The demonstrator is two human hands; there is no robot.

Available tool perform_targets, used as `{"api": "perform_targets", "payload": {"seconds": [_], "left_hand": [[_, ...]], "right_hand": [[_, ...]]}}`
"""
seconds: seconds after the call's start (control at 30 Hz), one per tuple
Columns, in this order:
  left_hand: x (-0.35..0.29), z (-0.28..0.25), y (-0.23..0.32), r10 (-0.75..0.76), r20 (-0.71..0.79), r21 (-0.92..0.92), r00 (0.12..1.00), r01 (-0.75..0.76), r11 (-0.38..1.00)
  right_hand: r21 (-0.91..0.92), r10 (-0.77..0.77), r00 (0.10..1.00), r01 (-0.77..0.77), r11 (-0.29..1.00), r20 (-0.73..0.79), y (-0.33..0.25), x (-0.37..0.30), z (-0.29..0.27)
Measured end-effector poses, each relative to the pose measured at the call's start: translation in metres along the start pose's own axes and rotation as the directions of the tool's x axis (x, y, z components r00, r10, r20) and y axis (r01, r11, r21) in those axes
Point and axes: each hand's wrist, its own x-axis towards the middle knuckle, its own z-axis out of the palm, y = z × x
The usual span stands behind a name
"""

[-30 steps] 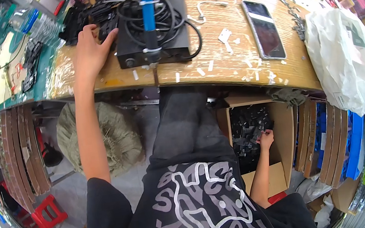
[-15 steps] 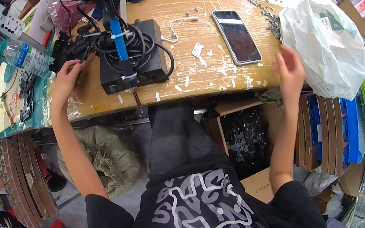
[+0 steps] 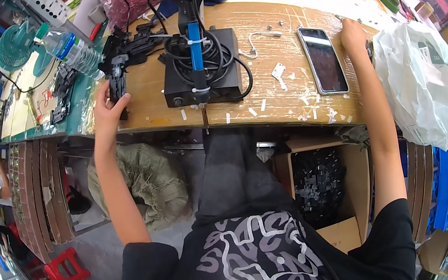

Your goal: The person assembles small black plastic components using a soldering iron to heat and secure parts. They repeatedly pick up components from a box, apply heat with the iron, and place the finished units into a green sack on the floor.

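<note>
My left hand (image 3: 108, 110) is closed around a long black plastic part (image 3: 118, 81) at the left of the table, its thumb along the near end. Behind that part lies a heap of similar black plastic parts (image 3: 141, 43). My right hand (image 3: 354, 36) is on the table's right side, beyond a smartphone (image 3: 323, 60) and beside the white plastic bag (image 3: 422, 81). Its fingers are curled together over the place where small grey pieces lie; whatever they hold is hidden. Between my hands stands a black box (image 3: 178, 86) with coiled black cable and a blue-handled tool (image 3: 197, 54) in front.
A water bottle (image 3: 69, 50) and a green fan (image 3: 19, 48) stand at the left. White scraps (image 3: 278, 71) and a short white cable (image 3: 252, 45) lie mid-table. Below the edge are an open carton of dark pieces (image 3: 318, 184) and a sack (image 3: 146, 180). Another person sits far left.
My left hand has taken hold of a black plastic part and drawn it nearer. My right hand has reached farther forward, past the smartphone, and its fingers have curled. The whole view has shifted.
</note>
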Motion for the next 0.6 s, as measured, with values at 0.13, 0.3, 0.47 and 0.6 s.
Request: {"api": "perform_targets", "payload": {"seconds": [0.13, 0.3, 0.47, 0.6], "left_hand": [[-0.025, 0.009, -0.009, 0.032, -0.120, -0.212, 0.992, -0.057, 0.976], [-0.042, 0.027, -0.007, -0.006, -0.186, -0.315, 0.982, -0.054, 0.947], [-0.044, 0.033, -0.014, 0.002, -0.199, -0.336, 0.980, -0.070, 0.939], [-0.041, 0.042, -0.023, 0.009, -0.215, -0.327, 0.977, -0.081, 0.942]], "right_hand": [[-0.096, -0.134, 0.984, 0.124, 0.988, -0.114, 0.004, -0.005, 0.001], [0.047, 0.018, 0.978, -0.008, 0.999, -0.210, -0.002, -0.029, -0.035], [0.470, 0.206, 0.948, -0.071, 0.880, -0.242, -0.014, -0.067, -0.067], [0.903, 0.263, 0.964, -0.143, 0.406, 0.034, -0.017, -0.102, -0.072]]}}
